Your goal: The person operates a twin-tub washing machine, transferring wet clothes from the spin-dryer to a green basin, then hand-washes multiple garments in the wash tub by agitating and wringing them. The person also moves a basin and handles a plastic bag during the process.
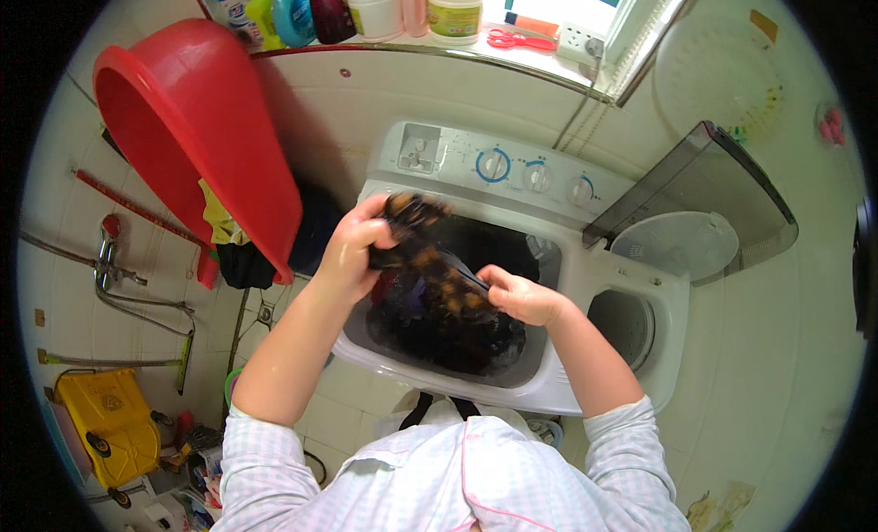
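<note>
My left hand grips one end of a dark garment with an orange-brown pattern, slightly blurred. Between the finger and thumb of my right hand is a dark edge of the same cloth. The garment hangs over the wash tub of a white twin-tub washing machine. Dark wet laundry lies in the tub, partly hidden by the garment. To the right of my right hand is the round spin tub, uncovered.
A tinted lid stands raised behind the spin tub, with a translucent round cover leaning there. Control knobs line the machine's back panel. At the left, a large red plastic basin is tilted, with clothes at its lower edge.
</note>
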Action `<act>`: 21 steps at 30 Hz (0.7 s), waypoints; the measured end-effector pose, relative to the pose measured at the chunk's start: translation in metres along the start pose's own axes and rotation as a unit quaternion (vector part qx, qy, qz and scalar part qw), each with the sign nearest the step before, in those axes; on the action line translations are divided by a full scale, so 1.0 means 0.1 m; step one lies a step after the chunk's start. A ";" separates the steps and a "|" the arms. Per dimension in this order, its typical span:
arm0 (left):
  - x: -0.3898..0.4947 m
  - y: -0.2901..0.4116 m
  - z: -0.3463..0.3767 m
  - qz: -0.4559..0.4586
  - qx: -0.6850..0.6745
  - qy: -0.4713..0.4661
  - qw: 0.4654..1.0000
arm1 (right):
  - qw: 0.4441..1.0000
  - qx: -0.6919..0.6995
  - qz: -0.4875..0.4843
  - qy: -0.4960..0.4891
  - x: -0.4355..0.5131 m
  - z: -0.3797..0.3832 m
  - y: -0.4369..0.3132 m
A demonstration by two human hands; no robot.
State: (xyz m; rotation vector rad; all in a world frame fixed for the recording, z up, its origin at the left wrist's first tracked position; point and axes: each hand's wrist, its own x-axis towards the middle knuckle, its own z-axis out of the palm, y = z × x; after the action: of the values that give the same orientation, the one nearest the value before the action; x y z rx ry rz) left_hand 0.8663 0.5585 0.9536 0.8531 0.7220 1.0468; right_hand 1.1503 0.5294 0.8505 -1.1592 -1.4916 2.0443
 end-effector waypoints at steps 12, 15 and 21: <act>-0.48 -0.14 -0.34 0.013 -0.082 0.113 0.990 | 0.875 -0.390 -0.118 0.262 0.49 0.47 1.14; -0.47 0.23 0.06 0.063 -0.135 0.061 0.987 | 0.938 -0.279 -0.097 0.181 0.90 0.88 1.10; -0.47 0.74 0.37 0.129 -0.161 0.001 0.978 | 0.909 -0.165 -0.208 0.321 1.31 0.74 0.83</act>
State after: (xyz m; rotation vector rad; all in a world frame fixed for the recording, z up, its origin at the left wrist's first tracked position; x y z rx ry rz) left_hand 0.8492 0.5246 1.0405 0.6737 0.4323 1.3546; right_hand 1.0285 0.5426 0.7299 -1.3170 -1.5748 1.0099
